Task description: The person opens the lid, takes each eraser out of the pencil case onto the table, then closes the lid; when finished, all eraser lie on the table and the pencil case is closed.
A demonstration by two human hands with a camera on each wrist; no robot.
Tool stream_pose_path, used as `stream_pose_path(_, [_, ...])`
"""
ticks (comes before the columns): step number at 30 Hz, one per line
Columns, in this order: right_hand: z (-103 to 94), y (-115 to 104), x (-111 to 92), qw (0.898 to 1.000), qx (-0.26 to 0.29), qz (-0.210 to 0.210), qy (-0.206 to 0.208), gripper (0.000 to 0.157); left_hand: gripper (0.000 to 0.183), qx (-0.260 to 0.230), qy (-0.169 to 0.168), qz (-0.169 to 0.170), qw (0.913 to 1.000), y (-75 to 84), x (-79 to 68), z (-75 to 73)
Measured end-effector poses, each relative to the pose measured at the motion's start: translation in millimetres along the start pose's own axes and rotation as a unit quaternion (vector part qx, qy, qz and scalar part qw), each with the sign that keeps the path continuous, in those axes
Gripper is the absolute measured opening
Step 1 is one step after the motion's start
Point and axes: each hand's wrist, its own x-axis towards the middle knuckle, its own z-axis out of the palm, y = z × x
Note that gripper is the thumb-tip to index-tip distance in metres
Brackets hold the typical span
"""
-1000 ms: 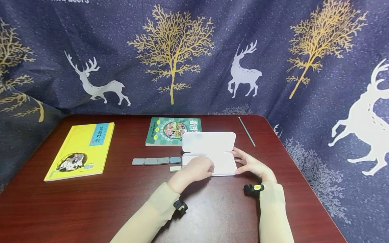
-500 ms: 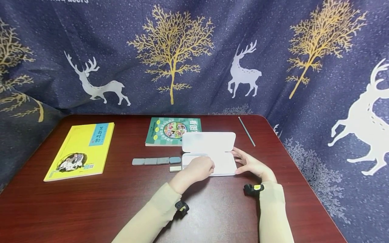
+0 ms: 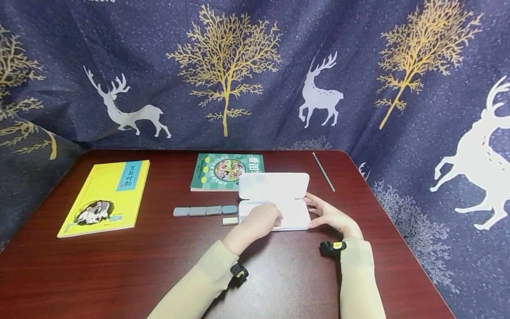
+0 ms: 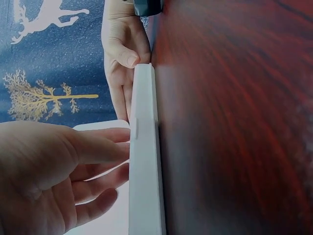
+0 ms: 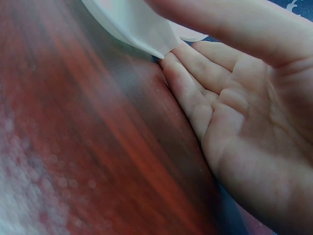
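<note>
A white pencil case lies on the table with its hinged lid tilted back. My left hand reaches over the front edge into the left half of the case, fingers bent downward. In the left wrist view, the case's front wall hides the fingertips, so whether they pinch anything inside is not visible. My right hand holds the right end of the case, thumb at the front corner and fingers towards the back. The right wrist view shows its fingers against the case's end, low by the table.
Left of the case runs a row of small grey blocks ending in a blue one, with a cream block in front. A green book lies behind, a yellow book far left, a thin green pencil-like stick back right.
My left hand and forearm have shifted very slightly to the right, with the fingers still inside the case. The right hand and the case stay in place.
</note>
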Motion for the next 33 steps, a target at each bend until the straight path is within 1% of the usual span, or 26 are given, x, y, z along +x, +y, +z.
stream_pose_path(5, [-0.2,-0.2,1.0,1.0,-0.004,-0.003,0.0,0.102,0.019,0.011,0.01,0.0,0.9999,-0.5,1.1,1.6])
stream_pose_path(12, [-0.3,-1.4,1.3,1.0,-0.002,0.001,-0.001,0.102,0.017,-0.005,-0.003,-0.013,0.9999,-0.4,2.1,0.7])
stream_pose_path(15, [0.1,-2.8,1.0,1.0,-0.001,0.002,-0.001,0.102,0.016,-0.009,-0.002,-0.015,0.9998,-0.6,2.0,1.1])
stream_pose_path(22, [0.4,-4.1,0.6,1.0,0.003,-0.002,-0.002,0.102,0.014,-0.007,0.004,-0.011,0.9999,-0.8,1.8,0.1])
stream_pose_path(33, [-0.2,-1.7,0.3,1.0,0.005,-0.001,-0.004,0.102,0.015,-0.03,-0.003,-0.009,0.9995,-1.7,2.1,0.4])
